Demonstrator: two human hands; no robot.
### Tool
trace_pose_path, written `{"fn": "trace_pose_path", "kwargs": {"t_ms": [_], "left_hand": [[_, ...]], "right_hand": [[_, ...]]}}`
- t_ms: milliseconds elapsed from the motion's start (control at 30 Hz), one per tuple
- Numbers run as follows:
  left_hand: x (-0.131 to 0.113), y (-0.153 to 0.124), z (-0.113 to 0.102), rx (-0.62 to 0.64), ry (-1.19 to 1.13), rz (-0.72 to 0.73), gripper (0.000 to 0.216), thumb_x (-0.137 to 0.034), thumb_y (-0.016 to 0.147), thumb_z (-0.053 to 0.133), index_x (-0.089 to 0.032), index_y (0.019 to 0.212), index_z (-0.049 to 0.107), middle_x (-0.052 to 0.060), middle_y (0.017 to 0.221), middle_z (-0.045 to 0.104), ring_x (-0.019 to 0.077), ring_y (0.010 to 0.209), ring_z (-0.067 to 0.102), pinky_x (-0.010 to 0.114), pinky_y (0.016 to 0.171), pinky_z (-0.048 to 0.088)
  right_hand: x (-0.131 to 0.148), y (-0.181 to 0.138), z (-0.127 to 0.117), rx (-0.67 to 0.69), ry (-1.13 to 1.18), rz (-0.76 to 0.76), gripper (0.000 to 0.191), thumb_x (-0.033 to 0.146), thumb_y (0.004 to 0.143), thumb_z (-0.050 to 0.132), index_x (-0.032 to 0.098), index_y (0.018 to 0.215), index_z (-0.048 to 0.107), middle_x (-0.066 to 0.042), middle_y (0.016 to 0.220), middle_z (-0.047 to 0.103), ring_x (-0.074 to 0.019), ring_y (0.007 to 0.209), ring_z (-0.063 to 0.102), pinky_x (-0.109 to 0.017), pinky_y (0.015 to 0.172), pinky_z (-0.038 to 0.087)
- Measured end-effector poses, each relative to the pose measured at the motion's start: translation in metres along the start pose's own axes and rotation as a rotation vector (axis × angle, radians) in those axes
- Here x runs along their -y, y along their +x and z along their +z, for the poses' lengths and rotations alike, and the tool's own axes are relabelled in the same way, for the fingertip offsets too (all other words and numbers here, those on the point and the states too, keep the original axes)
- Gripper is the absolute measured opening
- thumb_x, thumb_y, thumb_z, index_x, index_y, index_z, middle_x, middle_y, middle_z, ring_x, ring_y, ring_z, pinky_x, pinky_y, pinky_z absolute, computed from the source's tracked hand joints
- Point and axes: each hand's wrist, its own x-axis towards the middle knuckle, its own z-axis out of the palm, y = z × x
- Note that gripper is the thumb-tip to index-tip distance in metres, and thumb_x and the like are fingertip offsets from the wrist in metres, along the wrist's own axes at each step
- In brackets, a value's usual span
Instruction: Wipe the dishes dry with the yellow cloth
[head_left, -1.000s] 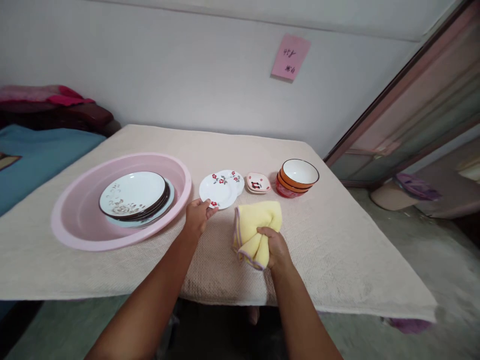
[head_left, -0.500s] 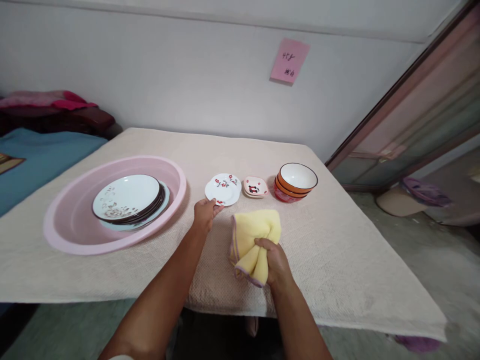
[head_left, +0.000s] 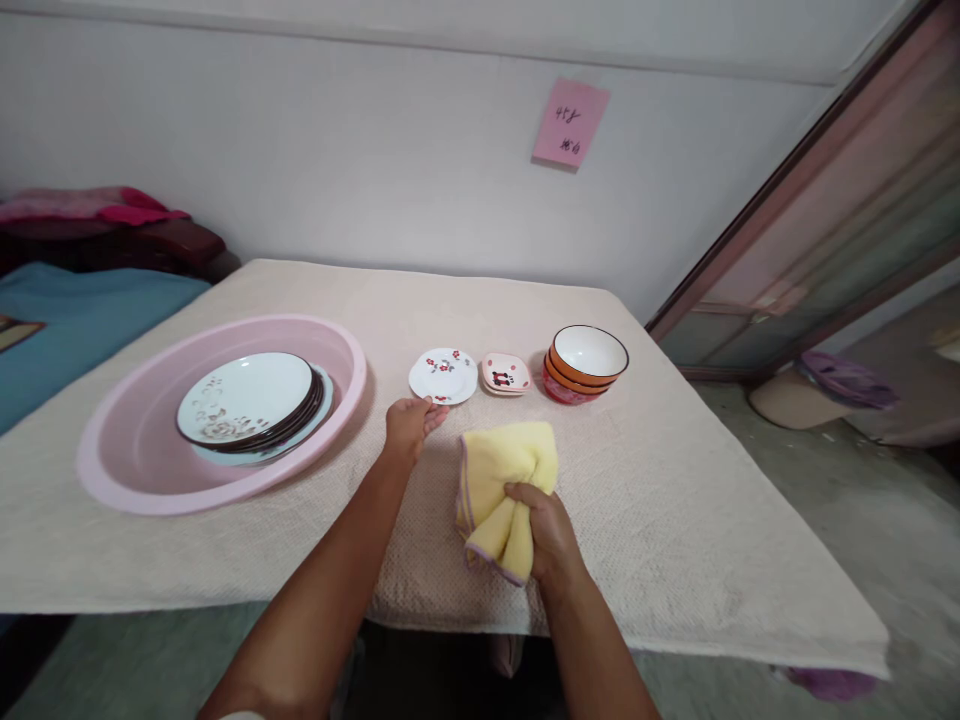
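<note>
My left hand [head_left: 409, 428] pinches the lower rim of a small white plate with red flowers [head_left: 442, 376], which lies flat on the tablecloth. My right hand [head_left: 546, 530] is closed on a folded yellow microfibre cloth [head_left: 495, 490] with a purple edge, pressing it to the table. To the left, a stack of floral plates with dark rims [head_left: 247, 400] sits in a pink plastic basin [head_left: 357, 385]. Beyond my hands are a small square dish with a red pattern [head_left: 505, 374] and stacked orange bowls [head_left: 589, 358].
A beige cloth [head_left: 675, 540] covers the table, whose edges are near my arms and to the right. A bed with a blue cover [head_left: 90, 310] lies left. A pink note [head_left: 570, 124] is stuck on the wall. A framed mirror [head_left: 817, 220] leans at right.
The floral plate has gone from tilted up to lying flatter on the table, with my left hand still at its rim. The view has shifted slightly, and the yellow cloth has barely moved.
</note>
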Motion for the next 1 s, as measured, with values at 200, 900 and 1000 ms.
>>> {"fn": "trace_pose_path", "kwargs": {"t_ms": [200,900,1000], "left_hand": [[0.004,0.003,0.0,0.02,-0.024,0.034,0.01,-0.007,0.075,0.057,-0.015,0.07,0.053,0.002,0.063,0.064,0.0148,0.068,0.068,0.028,0.074,0.054],[-0.024,-0.069,-0.018,0.135,0.152,0.17,0.014,-0.028,0.076,0.059,-0.014,0.079,0.057,0.005,0.078,0.064,0.0131,0.066,0.063,0.023,0.055,0.051],[-0.034,-0.101,-0.039,0.173,0.285,0.227,0.019,-0.033,0.078,0.057,-0.015,0.072,0.057,0.005,0.071,0.062,0.0128,0.062,0.061,0.023,0.054,0.049]], "right_hand": [[-0.002,0.001,-0.001,-0.015,-0.011,-0.008,0.03,0.017,0.055,0.064,0.015,0.085,0.063,-0.006,0.069,0.068,-0.0197,0.054,0.058,-0.032,0.053,0.048],[-0.002,-0.001,0.015,-0.004,-0.024,0.03,0.034,0.016,0.054,0.064,0.015,0.088,0.063,-0.006,0.068,0.068,-0.0233,0.055,0.062,-0.038,0.055,0.052],[-0.005,-0.001,0.019,-0.016,-0.068,0.004,0.033,0.015,0.052,0.066,0.014,0.084,0.063,-0.005,0.064,0.067,-0.0211,0.05,0.06,-0.036,0.052,0.051]]}}
